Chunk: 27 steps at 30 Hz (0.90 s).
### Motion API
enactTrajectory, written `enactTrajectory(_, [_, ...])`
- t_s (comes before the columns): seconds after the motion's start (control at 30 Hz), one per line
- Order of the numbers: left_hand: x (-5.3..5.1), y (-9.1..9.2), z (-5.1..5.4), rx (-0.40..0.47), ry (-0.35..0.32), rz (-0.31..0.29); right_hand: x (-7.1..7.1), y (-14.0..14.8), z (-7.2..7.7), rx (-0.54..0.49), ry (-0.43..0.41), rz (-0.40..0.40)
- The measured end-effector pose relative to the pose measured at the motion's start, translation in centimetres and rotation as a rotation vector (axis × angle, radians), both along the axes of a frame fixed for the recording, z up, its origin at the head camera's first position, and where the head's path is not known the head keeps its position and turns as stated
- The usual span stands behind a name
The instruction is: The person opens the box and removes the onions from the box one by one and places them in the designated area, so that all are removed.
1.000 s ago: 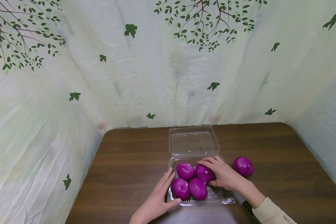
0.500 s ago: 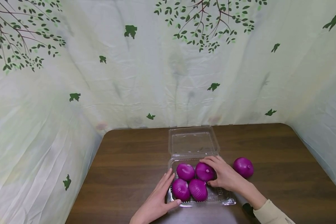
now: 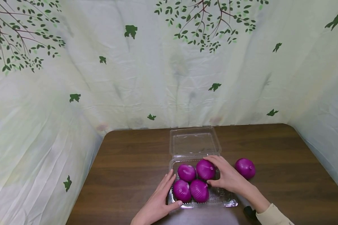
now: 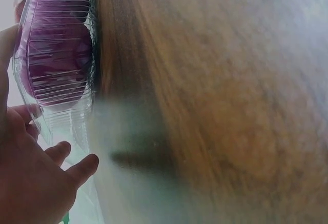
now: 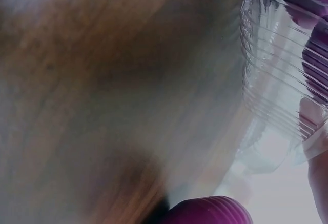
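Note:
Several purple onions sit in a clear plastic clamshell container [image 3: 217, 200], whose lid [image 3: 195, 143] lies folded back. My right hand [image 3: 226, 176] holds the back right onion [image 3: 204, 170], fingers over its far side and thumb at its near side. My left hand [image 3: 157, 197] rests against the container's left side, fingers fairly straight and thumb near its front left corner. Beside the held onion are the back left onion [image 3: 186, 172], front left onion [image 3: 181, 190] and front right onion [image 3: 199, 191]. Through the ribbed wall, the left wrist view shows onions [image 4: 56, 49].
Another purple onion [image 3: 245, 168] lies on the brown wooden table [image 3: 135, 156], right of the container and close to my right forearm. A pale curtain [image 3: 169, 78] with printed leaves hangs behind the table and along both sides. A black object [image 3: 250, 213] shows by my right wrist.
The back right onion has turned and shifted slightly away from me, with my right hand on it. My right thumb has moved a little left. My left hand stays in place.

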State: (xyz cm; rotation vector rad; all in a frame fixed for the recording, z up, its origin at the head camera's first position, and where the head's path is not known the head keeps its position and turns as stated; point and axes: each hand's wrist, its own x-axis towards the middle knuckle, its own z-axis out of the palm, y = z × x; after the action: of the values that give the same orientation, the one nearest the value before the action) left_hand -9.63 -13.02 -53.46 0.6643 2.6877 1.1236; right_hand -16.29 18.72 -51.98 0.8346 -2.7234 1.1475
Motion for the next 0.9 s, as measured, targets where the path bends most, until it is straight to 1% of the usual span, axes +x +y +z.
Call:
enactTrajectory(0.27, [0.0, 0.0, -0.1, -0.008, -0.002, -0.001, 0.8, 0.4, 0.1, -0.079, 0.031, -0.053])
enactTrajectory(0.4, [0.0, 0.0, -0.1, -0.012, 0.0, 0.0, 1.3, 0.6, 0.2, -0.109, 0.025, -0.071])
enactTrajectory(0.6, [0.0, 0.0, -0.1, -0.01, 0.004, -0.001, 2.2, 0.7, 0.5, -0.126, 0.011, -0.1])
enactTrajectory(0.9, [0.0, 0.0, -0.1, -0.012, 0.006, -0.004, 2.8, 1.0, 0.6, -0.169, -0.004, -0.133])
